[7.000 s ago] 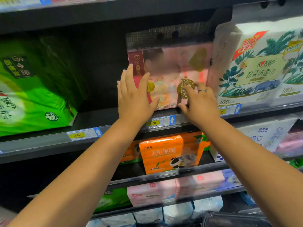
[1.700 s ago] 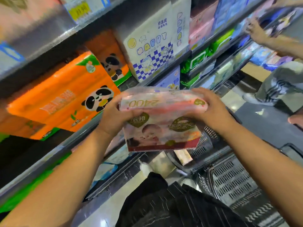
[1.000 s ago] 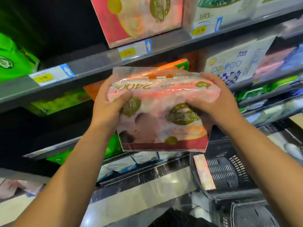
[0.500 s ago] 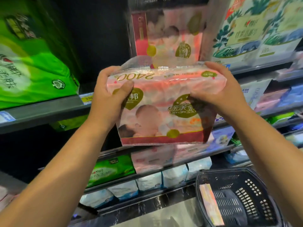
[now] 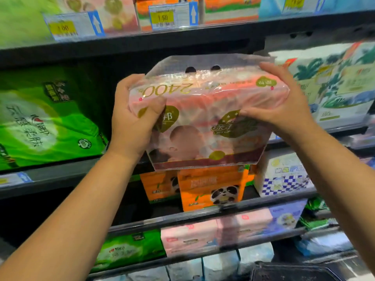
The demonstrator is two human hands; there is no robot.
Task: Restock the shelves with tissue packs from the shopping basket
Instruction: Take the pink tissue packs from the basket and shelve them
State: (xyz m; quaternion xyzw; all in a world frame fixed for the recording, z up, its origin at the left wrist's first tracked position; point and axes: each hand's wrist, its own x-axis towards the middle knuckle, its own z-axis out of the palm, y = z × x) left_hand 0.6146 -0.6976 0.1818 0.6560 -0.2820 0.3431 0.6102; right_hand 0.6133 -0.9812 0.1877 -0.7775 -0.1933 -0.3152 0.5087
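Up close, head-cam view of store shelves w/ two bare arms reaching fwd. Both hold one pink tissue pack [image 5: 207, 118] in the air mid-frame, in front of the middle shelf [image 5: 60, 176].

The left grip [image 5: 132, 118] is curled round the pack's left end, thumb pressed into the front face. The right grip [image 5: 284, 106] wraps the top right corner, fingers over the top, thumb on the front.

Pack is tilted, top face toward the camera, "2400" reading upside down. Its clear handle flap w/ two punch holes points toward the shelf back. Pack's bottom edge hides the shelf's front lip, so can't tell if they touch.

Open room: a dark gap btwn the green pack [image 5: 46, 122] at left and the white palm-print pack [image 5: 332, 84] at right, directly behind the held pack. Right grip's fingers sit just beside the palm-print pack's edge.

The upper shelf [image 5: 121, 44], w/ a yellow price tag [image 5: 162, 17] on its edge, runs just above the flap.

Below: orange panda packs [image 5: 213, 187] and a blue-check white pack [image 5: 284, 175]. Dark basket rim [image 5: 294, 268] at bottom right.
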